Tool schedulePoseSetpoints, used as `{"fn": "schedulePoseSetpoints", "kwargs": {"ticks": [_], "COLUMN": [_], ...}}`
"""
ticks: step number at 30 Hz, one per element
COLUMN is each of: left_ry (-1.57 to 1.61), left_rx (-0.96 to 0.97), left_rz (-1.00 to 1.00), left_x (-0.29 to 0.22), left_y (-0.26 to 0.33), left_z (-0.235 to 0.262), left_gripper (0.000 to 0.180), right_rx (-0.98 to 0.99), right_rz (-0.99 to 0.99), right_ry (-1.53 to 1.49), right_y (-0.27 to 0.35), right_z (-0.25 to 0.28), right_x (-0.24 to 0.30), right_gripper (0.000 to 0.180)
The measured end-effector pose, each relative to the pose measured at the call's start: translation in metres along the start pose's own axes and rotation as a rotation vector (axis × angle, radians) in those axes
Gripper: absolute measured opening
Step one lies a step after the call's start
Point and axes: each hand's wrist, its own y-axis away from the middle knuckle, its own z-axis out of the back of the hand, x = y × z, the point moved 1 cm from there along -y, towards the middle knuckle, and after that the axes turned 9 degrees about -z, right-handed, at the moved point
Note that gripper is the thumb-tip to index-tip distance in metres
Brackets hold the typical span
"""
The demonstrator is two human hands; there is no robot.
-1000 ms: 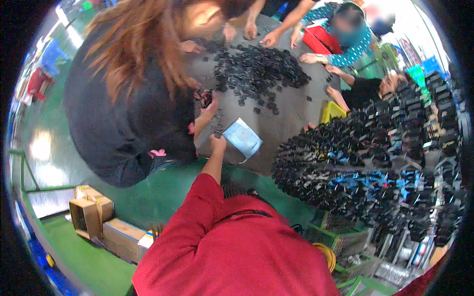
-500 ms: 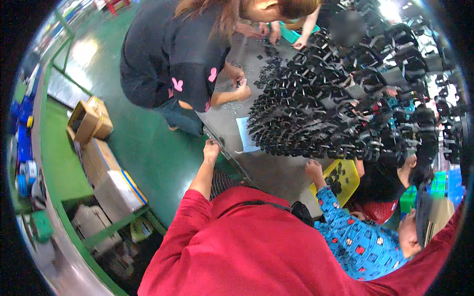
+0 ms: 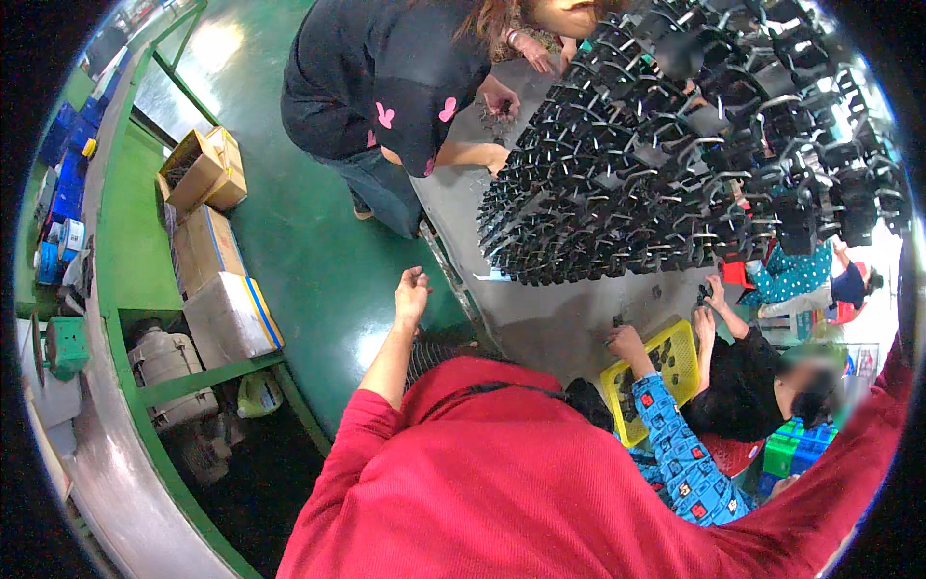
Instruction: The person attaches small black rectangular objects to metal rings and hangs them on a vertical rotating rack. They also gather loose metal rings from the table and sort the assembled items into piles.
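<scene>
My left hand [image 3: 412, 297], at the end of a red sleeve, is held up left of the grey table's [image 3: 540, 323] edge, over the green floor. Its fingers are curled in, and whatever they may hold is hidden. My right sleeve [image 3: 810, 526] runs to the right rim; the hand on it is out of view. Across the table spreads a dense mass of black parts [image 3: 637, 183] with shiny metal strips. A co-worker's hand [image 3: 629, 349] in a blue patterned sleeve reaches over a yellow basket [image 3: 610, 396] of small black pieces.
A person in a dark top [image 3: 386, 87] leans over the table's far left side. Another person in black [image 3: 738, 386] works beyond the basket. Cardboard boxes [image 3: 207, 246] and a white box [image 3: 231, 318] stand by a green-framed bench [image 3: 121, 357] at left.
The view has shifted, with the black parts now higher in it. My left hand has moved away from the table edge. The person in black lifts both hands beside the basket.
</scene>
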Motion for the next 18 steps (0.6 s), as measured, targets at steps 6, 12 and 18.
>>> {"fn": "schedulePoseSetpoints", "kwargs": {"ticks": [6,12,18], "left_ry": [0.098,0.395,-0.309], "left_rx": [-0.007,0.056,0.042], "left_rz": [-0.491,-1.141,-2.237], "left_x": [-0.142,-0.402,-0.606], "left_y": [0.033,0.105,0.214], "left_z": [0.027,0.056,0.088], "left_gripper": [0.021,0.016,0.033], "right_rx": [-0.347,-0.876,-0.575], "right_rz": [-0.393,-0.123,0.025], "right_ry": [-0.457,-1.334,-1.36], "right_y": [-0.09,-0.209,-0.227], "right_z": [0.176,0.797,0.866], "right_x": [0.085,0.096,0.066], "right_gripper": [0.011,0.022,0.021]}}
